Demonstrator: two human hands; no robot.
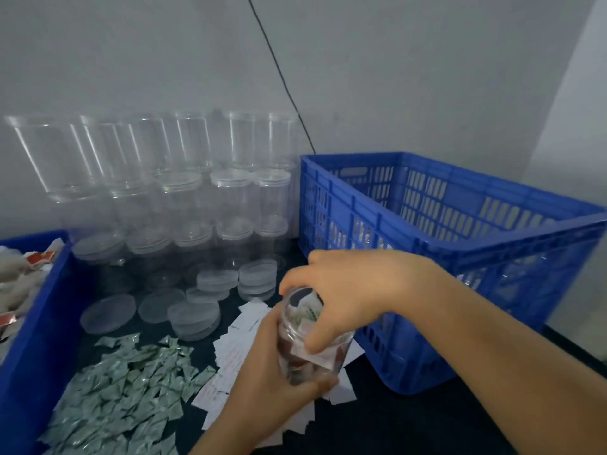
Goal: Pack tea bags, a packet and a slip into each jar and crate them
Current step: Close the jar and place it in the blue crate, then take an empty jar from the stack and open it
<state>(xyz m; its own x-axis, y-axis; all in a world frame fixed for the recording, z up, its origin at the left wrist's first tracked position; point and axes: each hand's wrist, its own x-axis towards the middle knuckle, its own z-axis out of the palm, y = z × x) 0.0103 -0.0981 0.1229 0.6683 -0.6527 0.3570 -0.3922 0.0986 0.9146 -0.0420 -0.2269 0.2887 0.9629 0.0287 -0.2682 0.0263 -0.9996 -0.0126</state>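
Observation:
A clear plastic jar [303, 353] filled with tea bags and a green packet is tilted above the table. My left hand [262, 382] grips its lower body from the left. My right hand [348, 290] is curled over the jar's open mouth, fingers on the rim. White slips [236, 349] lie scattered under the jar. A heap of green-and-white packets [121, 392] covers the table at the front left. The blue crate [460, 244] stands at the right with jars inside, seen through its slots.
Stacks of empty clear jars [184, 192] stand against the back wall. Loose clear lids [193, 313] lie in front of them. A blue bin [36, 323] holding tea bags sits at the left edge. A black cable runs down the wall.

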